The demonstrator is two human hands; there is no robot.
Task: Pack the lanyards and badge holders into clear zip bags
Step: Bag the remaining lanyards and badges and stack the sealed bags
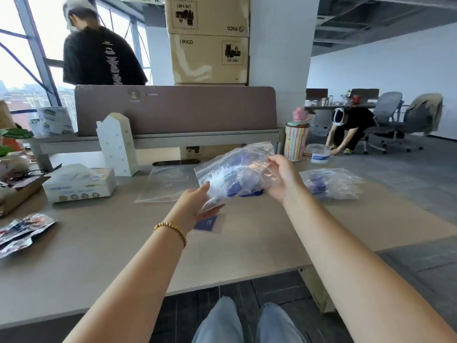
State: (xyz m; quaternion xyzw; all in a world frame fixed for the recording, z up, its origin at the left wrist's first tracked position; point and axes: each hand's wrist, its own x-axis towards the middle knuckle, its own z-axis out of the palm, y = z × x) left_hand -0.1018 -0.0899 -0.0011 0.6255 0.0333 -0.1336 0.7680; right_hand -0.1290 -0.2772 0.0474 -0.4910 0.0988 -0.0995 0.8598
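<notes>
You are seated at a pale desk (103, 256) in an open office, a brown divider panel (173, 110) across the back and stacked cardboard boxes (207, 40) above it at top centre.

At the far left edge lie foil packets (23, 231); right of them a tissue pack (79, 184) and a white paper house (117, 144), all well clear of your work. An empty zip bag (165, 184) lies flat just left of centre.

Your left hand (195, 206) cradles the lower corner of the filled zip bag (235, 172) with relaxed fingers; your right hand (282, 179) pinches its right edge. The bag hangs above the desk, blue lanyards inside. Whether the zip is closed, I cannot tell; if it is open, tilting the bag could spill the contents.

A loose badge holder (210, 224) lies beneath your left hand, easily overlooked. Another packed bag (333, 184) rests at right, near the desk edge, where a careless sweep might push it off.
</notes>
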